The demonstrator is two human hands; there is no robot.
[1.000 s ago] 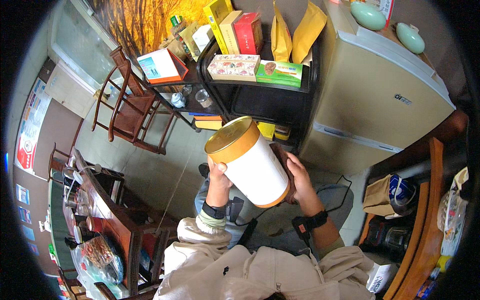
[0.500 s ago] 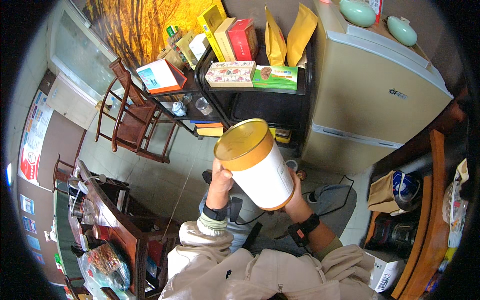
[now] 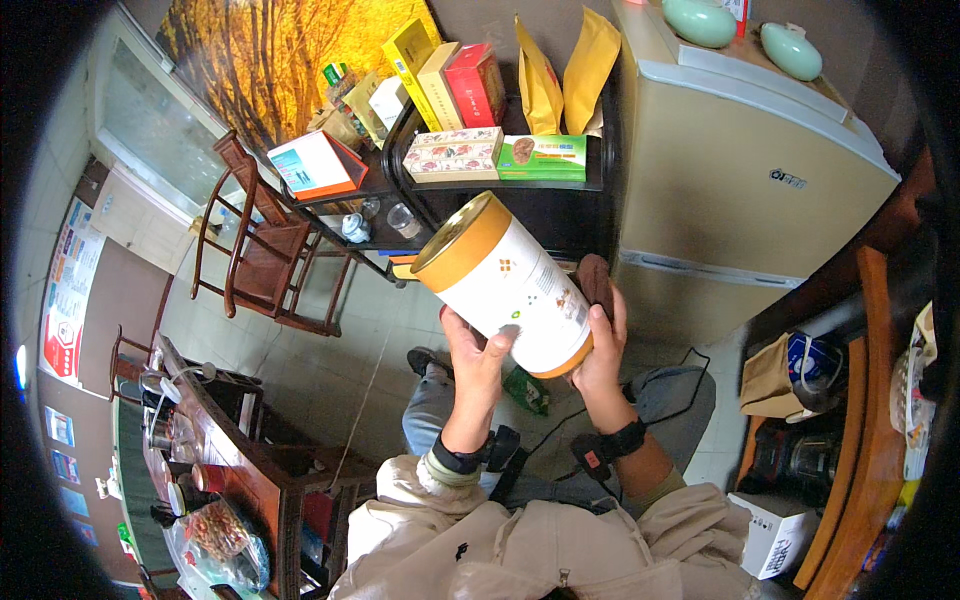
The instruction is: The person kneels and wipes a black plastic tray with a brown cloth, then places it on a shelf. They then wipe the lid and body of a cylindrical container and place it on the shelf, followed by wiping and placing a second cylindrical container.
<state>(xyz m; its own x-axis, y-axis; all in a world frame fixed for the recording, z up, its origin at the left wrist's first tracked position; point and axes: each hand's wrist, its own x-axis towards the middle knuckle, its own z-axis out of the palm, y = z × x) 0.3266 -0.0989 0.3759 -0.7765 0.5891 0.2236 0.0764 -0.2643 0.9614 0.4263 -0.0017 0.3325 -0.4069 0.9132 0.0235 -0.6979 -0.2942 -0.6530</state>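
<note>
A white cylindrical canister (image 3: 535, 295) with an orange-gold lid and base is tilted in front of me, its lid end up and to the left. My left hand (image 3: 472, 365) grips its lower left side, thumb against the wall and the other fingers mostly hidden behind. Around the lower right end, my right hand (image 3: 603, 345) is closed with the thumb pointing up. A dark brown, soft-looking piece, perhaps cloth (image 3: 594, 280), shows beside the right fingers against the canister. The printed side with small pictures faces me.
A black shelf (image 3: 500, 205) with boxes and yellow pouches stands ahead, beside a beige refrigerator (image 3: 740, 190). A wooden chair (image 3: 268, 255) is at the left, and a wooden table (image 3: 250, 440) with jars and bags nearer. A green packet (image 3: 526, 390) lies below the canister.
The canister has turned, bringing its printed side into view, and has moved slightly up and left. My left hand has shifted down its side. The brown piece now shows by my right fingers.
</note>
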